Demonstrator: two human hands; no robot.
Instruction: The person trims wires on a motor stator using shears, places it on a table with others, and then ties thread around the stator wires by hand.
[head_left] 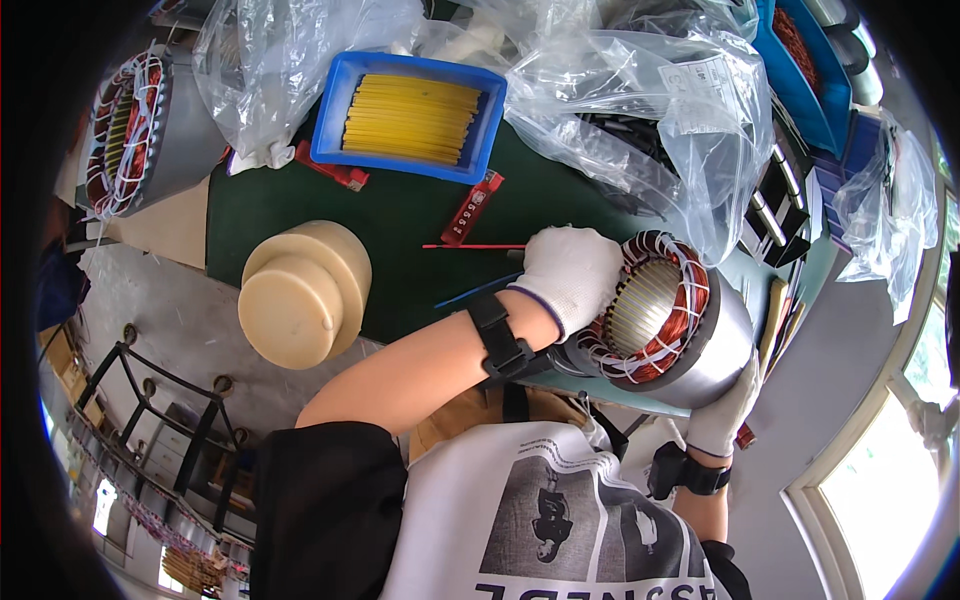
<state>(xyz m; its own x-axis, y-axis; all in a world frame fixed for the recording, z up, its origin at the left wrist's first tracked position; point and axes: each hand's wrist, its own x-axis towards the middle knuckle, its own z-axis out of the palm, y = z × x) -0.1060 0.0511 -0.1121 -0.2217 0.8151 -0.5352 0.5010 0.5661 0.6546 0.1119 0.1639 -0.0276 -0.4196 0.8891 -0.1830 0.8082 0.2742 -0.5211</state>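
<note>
A grey motor stator (722, 335) lies tilted at the table's near right edge, its copper windings (690, 305) laced with white cord and its slotted bore facing left. My left hand (573, 275), in a white glove, is closed in a fist against the rim of the windings; its fingertips are hidden, so what they grip does not show. My gloved right hand (722, 418) wraps round the stator's outer side from the near right, holding it. A thin red strip (472, 246) ends beside my left hand, and a thin blue strip (478, 290) lies near my left wrist.
A blue tray (325, 120) of yellow strips stands at the back, beside red box-like tools (472, 208). Clear plastic bags (620, 80) cover the far side. A cream stepped cylinder (305, 295) sits at the left edge, another wound stator (165, 130) farther left, a blue bin (835, 100) back right.
</note>
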